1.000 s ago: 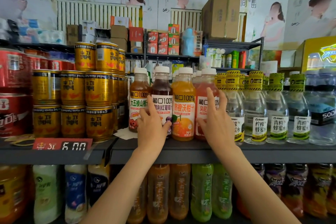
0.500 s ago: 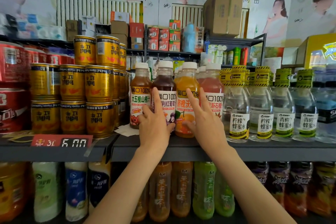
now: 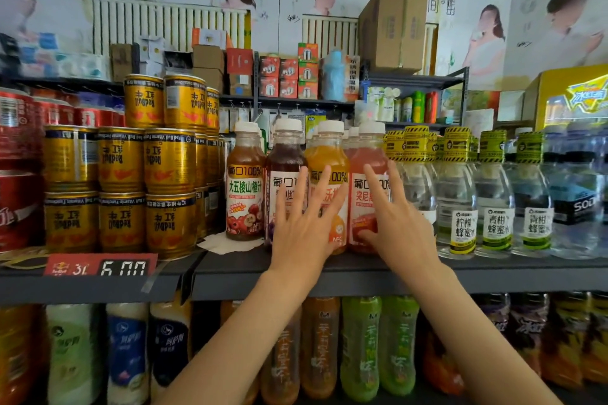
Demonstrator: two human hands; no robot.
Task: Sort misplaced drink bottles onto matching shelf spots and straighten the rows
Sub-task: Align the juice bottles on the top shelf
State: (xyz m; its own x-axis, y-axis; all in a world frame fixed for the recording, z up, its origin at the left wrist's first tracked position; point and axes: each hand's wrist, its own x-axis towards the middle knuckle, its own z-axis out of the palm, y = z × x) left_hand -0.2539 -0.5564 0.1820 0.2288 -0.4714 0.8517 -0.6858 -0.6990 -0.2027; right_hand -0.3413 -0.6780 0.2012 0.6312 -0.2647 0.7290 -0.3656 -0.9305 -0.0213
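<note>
Both hands have shifted since half a second ago: the left hand [image 3: 304, 233] has let go of the dark purple juice bottle [image 3: 285, 181] and now lies flat with straight, spread fingers across that bottle and the orange juice bottle [image 3: 330, 161], while the right hand [image 3: 396, 223] has moved from the orange one to the pink juice bottle [image 3: 370, 174]. Its fingers are straight too, resting against the pink label, thumb low near the bottle's base; neither hand grasps anything. The four juice bottles, with the brown juice bottle [image 3: 245, 187] leftmost, stand upright in a tight row on the front edge of the upper shelf [image 3: 329, 276], long axes vertical, white caps up, labels facing the camera. More white caps show right behind them. Stacked gold cans [image 3: 169, 161] stand to their left, and clear honey-water bottles [image 3: 457, 194] with yellow-black caps stand just beside the pink bottle on the right. A red price tag [image 3: 100, 268] hangs on the shelf edge.
</note>
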